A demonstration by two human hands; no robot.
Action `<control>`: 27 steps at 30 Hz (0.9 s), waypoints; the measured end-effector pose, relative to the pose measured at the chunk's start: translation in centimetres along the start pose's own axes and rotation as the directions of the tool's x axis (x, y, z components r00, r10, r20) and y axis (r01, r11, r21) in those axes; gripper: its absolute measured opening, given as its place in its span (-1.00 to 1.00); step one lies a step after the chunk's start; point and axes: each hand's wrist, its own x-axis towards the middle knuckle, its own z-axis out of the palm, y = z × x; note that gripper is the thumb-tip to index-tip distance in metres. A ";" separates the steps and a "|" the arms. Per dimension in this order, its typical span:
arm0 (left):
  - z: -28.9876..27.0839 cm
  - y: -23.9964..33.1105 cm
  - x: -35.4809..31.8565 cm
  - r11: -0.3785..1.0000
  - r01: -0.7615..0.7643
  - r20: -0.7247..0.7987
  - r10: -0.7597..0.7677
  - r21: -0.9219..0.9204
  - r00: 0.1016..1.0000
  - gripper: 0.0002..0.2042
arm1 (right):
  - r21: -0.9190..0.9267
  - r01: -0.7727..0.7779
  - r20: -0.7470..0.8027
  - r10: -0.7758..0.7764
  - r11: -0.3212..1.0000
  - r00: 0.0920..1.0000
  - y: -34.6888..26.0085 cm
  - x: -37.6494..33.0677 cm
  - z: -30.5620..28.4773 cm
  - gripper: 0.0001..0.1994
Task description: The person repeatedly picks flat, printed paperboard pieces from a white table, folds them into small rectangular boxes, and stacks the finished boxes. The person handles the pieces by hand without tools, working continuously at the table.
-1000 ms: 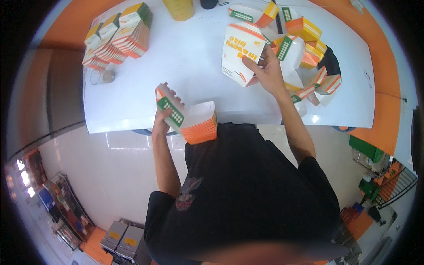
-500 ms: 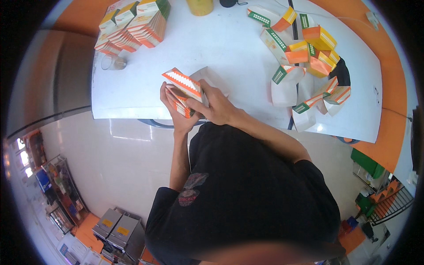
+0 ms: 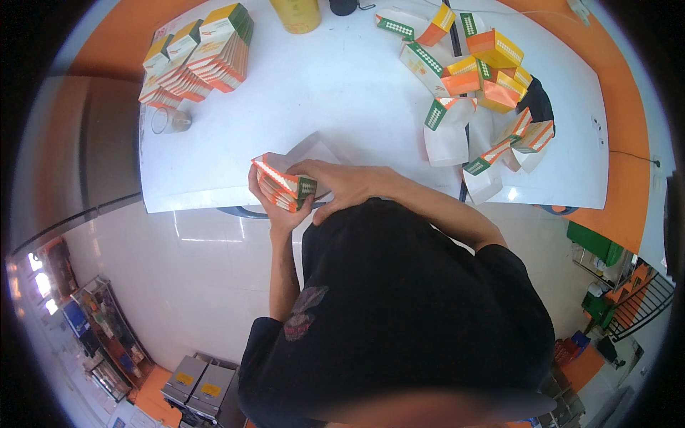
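Observation:
Near the table's front edge, my left hand point(image 3: 280, 216) is wrapped round a small stack of folded paper food cartons point(image 3: 275, 184), white and orange with a green end. My right hand point(image 3: 341, 184) grips the top carton, its fingertips over the upper edge and its thumb lower down, beside the green end. A plain white flap point(image 3: 314, 148) of that carton spreads out beyond my right fingers. Part of the stack is hidden by my fingers.
Stacks of flat cartons point(image 3: 214, 60) stand at the far left, with a clear cup point(image 3: 170, 121) lying nearby. Several opened cartons point(image 3: 496, 51) are scattered on the right beside a black item point(image 3: 540, 107). A yellow container point(image 3: 298, 16) stands at the back of the white table point(image 3: 342, 85).
The top carton has tilted down level with the stack, and its green end now shows. My right hand has shifted its hold, with its fingers over the carton's top edge.

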 end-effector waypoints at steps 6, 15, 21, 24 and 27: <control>-0.2 -1.8 -1.2 0.978 -0.050 0.025 0.046 0.202 0.999 0.36 | 0.336 0.190 -0.200 -0.127 0.923 0.972 1.1 3.0 -2.0 -0.34; 1.2 -2.7 -1.4 0.995 0.003 0.081 0.005 -0.097 0.997 0.45 | 0.262 0.294 -0.313 -0.207 0.919 0.927 3.1 3.9 3.3 -0.29; 1.5 -3.0 -1.7 0.999 -0.024 0.037 0.025 -0.033 0.999 0.34 | 0.437 0.145 -0.221 -0.050 0.888 0.974 3.3 3.1 4.0 -0.30; 1.5 -3.2 -1.5 0.999 -0.044 0.015 0.043 0.011 0.999 0.29 | 0.465 0.176 -0.247 -0.064 0.868 0.967 3.2 2.9 4.4 -0.32; 1.6 -3.1 -1.3 0.999 -0.041 0.014 0.041 -0.029 0.999 0.26 | 0.387 0.260 -0.307 -0.142 0.885 0.941 3.2 2.8 4.1 -0.39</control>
